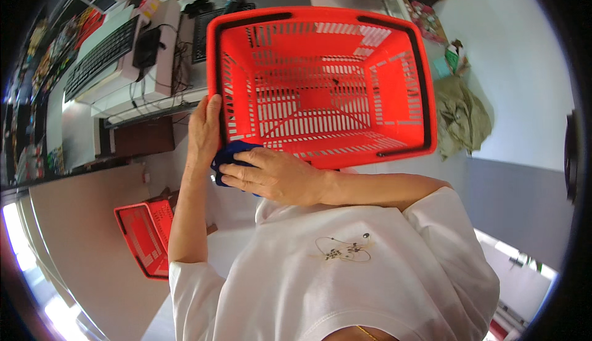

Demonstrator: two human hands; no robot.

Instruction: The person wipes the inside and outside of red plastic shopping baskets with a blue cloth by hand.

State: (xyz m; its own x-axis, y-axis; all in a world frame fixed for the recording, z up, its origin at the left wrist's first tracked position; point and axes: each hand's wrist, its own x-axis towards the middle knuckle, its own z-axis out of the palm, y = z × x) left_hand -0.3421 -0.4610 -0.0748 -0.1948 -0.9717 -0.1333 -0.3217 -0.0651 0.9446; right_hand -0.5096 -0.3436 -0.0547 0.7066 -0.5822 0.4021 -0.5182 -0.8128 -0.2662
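Observation:
A red plastic shopping basket (319, 13) is tilted before me, its open top facing me. Black handles lie folded along its rim, and slots pierce its walls and floor. I see no goods inside it. My left hand (202, 126) grips the left side of the rim, thumb on top. At the near left corner, my right hand (277, 177) presses a bunched dark blue cloth (235, 149) against the basket's edge. Part of the cloth is hidden under the fingers.
A second red basket (142, 241) is low at the left. Beyond my left hand is a counter with a black keyboard (104, 61), a small black device (148, 47) and tangled cables (182, 70). An olive-green fabric bundle (462, 116) lies by the white wall (508, 86) at right.

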